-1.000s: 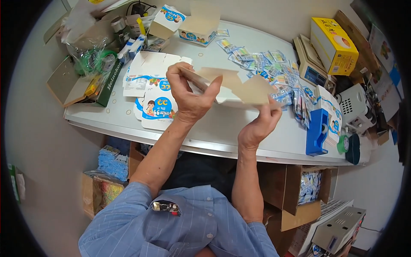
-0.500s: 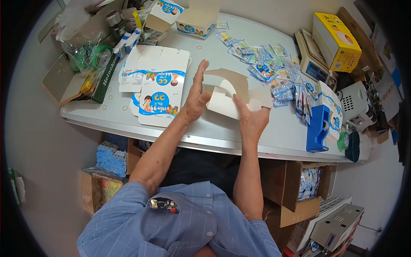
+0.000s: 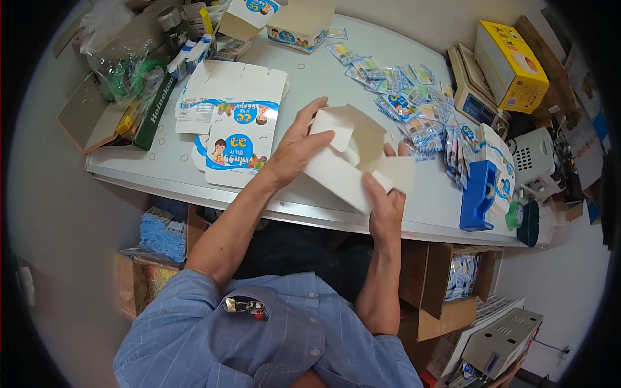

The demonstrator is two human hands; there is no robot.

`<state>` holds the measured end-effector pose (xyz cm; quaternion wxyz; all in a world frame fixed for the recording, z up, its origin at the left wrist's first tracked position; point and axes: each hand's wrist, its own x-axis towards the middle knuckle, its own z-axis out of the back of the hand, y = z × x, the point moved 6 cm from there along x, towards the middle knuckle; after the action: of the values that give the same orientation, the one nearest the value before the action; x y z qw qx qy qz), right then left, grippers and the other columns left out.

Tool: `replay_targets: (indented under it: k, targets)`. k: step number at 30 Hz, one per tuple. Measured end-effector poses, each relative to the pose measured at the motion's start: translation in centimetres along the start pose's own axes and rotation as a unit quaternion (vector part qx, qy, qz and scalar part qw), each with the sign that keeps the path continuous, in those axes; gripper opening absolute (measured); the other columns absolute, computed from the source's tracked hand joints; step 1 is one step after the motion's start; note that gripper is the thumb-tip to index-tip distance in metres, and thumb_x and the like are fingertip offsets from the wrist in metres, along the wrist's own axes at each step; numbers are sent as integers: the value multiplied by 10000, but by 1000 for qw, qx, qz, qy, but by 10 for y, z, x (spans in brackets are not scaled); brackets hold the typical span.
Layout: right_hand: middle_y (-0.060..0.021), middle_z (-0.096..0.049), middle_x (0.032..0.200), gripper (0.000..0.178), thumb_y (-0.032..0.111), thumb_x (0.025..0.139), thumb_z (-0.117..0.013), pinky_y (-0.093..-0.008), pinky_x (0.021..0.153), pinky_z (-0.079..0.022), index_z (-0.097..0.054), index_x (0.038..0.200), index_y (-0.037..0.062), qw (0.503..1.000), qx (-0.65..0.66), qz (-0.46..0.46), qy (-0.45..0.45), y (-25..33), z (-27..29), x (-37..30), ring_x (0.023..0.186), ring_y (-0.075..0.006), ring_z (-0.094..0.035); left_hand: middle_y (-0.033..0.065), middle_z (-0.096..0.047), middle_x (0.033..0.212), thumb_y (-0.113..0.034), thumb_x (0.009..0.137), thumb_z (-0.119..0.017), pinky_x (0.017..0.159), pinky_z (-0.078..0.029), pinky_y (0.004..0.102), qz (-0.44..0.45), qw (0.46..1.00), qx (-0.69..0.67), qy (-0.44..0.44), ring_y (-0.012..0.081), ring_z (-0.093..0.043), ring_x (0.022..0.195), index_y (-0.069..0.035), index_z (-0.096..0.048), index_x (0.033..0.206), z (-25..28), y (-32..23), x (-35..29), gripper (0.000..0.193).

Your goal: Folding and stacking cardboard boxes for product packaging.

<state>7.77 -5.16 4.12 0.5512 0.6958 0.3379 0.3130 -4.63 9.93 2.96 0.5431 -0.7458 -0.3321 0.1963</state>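
Observation:
A partly folded white cardboard box [image 3: 339, 176] is held up over the table's near edge, its plain inside and flaps showing. My left hand [image 3: 299, 147] grips its left end, thumb on a small end flap. On the right end, my right hand [image 3: 387, 205] has its thumb over the near wall and fingers behind the other side. To the left of my hands lies a stack of flat printed box blanks [image 3: 242, 126], white and blue with cartoon figures. Past the box to the right, many small blue-and-clear packets [image 3: 414, 97] are heaped.
At right stand a blue tape dispenser [image 3: 477, 197], a weighing scale [image 3: 471, 90] and a yellow box [image 3: 511, 64]. An opened printed box [image 3: 299, 32] sits at the back. Left is a green carton [image 3: 155, 116]. Cardboard cartons [image 3: 435, 278] of packets are under the table.
The box has tilted and its folds have closed up into a squarer shape. My left thumb has moved onto its end flap, and my right hand has shifted slightly lower.

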Motion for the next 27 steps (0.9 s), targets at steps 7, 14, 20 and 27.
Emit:
replay_targets:
  k: [7, 14, 20, 27]
  targets:
    - [-199, -276, 1614, 831, 195, 956, -616, -405, 1199, -246, -140, 1602, -21, 997, 68, 33, 6, -41, 17, -24, 1458, -284, -325, 144, -500, 1382, -162, 965, -614, 1001, -457, 297, 63, 996, -55, -34, 205, -542, 1203, -23, -381, 1499, 11, 28, -3, 599]
    - [-201, -419, 1522, 638, 140, 999, -552, -362, 1169, -293, -284, 1538, -72, 999, -20, 15, -30, 5, -11, 5, 1380, -262, -425, 121, -502, 1364, -156, 984, -595, 1028, -446, 294, -1, 995, -87, -47, 189, -537, 1206, -19, -405, 1449, 9, 14, -21, 521]
    - [-225, -428, 1524, 701, 109, 956, -593, -360, 1137, -358, -261, 1551, -55, 996, 24, 72, -41, 10, -8, 17, 1349, -290, -480, 133, -540, 1349, -100, 982, -625, 1033, -447, 300, -55, 997, -44, -41, 184, -533, 1226, -13, -398, 1454, -1, -16, -29, 531]
    - [-217, -501, 1443, 652, 26, 876, -570, -370, 1118, -386, -393, 1501, -31, 974, -222, -14, -52, -13, 9, 25, 1330, -347, -511, 117, -581, 1308, -62, 884, -701, 1006, -482, 313, 131, 990, -5, -54, 190, -580, 1183, 4, -439, 1439, 12, 27, -12, 617]
